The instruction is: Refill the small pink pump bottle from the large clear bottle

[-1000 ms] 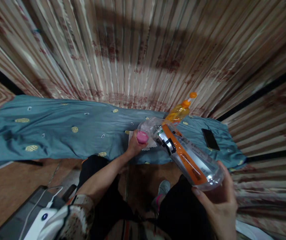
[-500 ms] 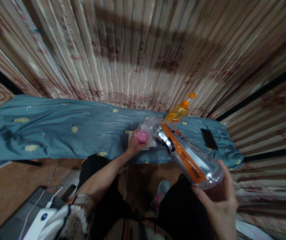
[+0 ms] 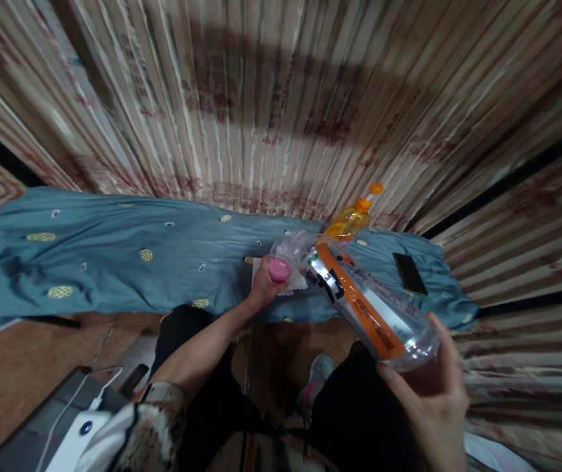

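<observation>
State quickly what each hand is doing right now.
Left hand: closed on the pink cap.
Right hand: closed around the clear bottle base.

A: Any readable text?

B: None. The clear bottle (image 3: 364, 305) at 4 o'clock has an orange-and-white label with print, too blurred to read.

A: The orange bottle (image 3: 352, 221) behind it, 1 o'clock?

B: No legible label. The curtain (image 3: 281, 118) has reddish marks, blurred, can't tell if they're characters.
</observation>
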`<control>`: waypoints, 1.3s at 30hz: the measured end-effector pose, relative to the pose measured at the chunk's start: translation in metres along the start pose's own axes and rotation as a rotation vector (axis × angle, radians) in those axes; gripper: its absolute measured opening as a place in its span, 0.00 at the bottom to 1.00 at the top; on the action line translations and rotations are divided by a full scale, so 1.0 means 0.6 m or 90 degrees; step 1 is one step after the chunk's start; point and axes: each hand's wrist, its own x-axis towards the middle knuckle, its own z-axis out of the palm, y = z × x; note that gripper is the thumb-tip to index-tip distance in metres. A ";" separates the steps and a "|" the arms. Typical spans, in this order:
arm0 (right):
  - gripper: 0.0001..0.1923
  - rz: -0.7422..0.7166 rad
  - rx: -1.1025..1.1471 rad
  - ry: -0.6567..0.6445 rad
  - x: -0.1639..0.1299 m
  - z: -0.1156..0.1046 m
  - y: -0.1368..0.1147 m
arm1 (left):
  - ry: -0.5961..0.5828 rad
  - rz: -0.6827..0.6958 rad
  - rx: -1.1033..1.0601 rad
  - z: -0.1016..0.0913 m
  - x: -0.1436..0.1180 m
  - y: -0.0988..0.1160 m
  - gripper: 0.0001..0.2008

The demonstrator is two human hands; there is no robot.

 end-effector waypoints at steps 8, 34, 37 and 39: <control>0.55 -0.005 0.005 -0.011 0.000 -0.003 0.005 | -0.007 -0.002 -0.006 0.001 0.000 0.002 0.39; 0.56 -0.003 0.001 -0.001 -0.003 0.001 -0.001 | -0.016 0.001 -0.036 0.000 0.001 0.005 0.40; 0.55 -0.008 -0.004 0.007 -0.003 0.002 -0.002 | -0.015 0.003 -0.037 0.001 0.001 0.004 0.41; 0.55 -0.003 0.004 0.013 -0.003 0.003 -0.002 | -0.013 0.001 -0.030 0.001 0.001 0.004 0.41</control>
